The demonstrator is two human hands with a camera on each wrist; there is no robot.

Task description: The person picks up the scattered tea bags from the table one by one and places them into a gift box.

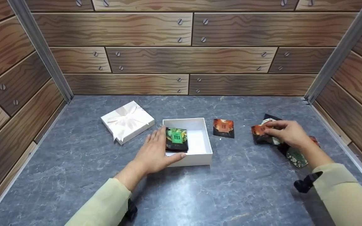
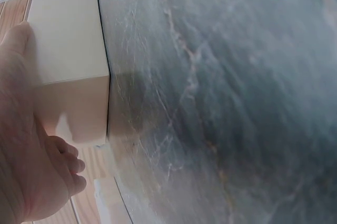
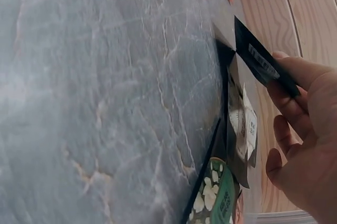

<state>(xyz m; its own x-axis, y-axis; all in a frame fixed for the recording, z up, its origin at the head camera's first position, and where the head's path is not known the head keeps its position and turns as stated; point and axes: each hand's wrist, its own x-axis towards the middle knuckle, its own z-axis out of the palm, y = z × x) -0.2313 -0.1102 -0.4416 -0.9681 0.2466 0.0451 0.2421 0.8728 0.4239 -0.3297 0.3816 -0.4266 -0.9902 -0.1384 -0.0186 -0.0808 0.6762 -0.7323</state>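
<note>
My left hand (image 1: 156, 152) rests along the left wall and front corner of a white open box (image 1: 189, 159), fingers straight and thumb over the front rim. Inside the box, on its left side, lies a green and black sachet (image 1: 177, 138). My right hand (image 1: 289, 133) pinches an orange and black sachet (image 1: 258, 129) between thumb and fingers, just over a loose pile of sachets. The right wrist view shows the dark back of the held sachet (image 3: 263, 61) with a barcode. Below it in the pile are a pale sachet (image 3: 245, 124) and a green floral sachet (image 1: 296, 158).
A white lid (image 1: 127, 121) with a ribbon bow lies left of the box. One orange sachet (image 1: 223, 128) lies flat between the box and the pile. Wood-patterned walls (image 1: 187, 59) enclose the grey marbled table (image 1: 240, 188) at the back and sides.
</note>
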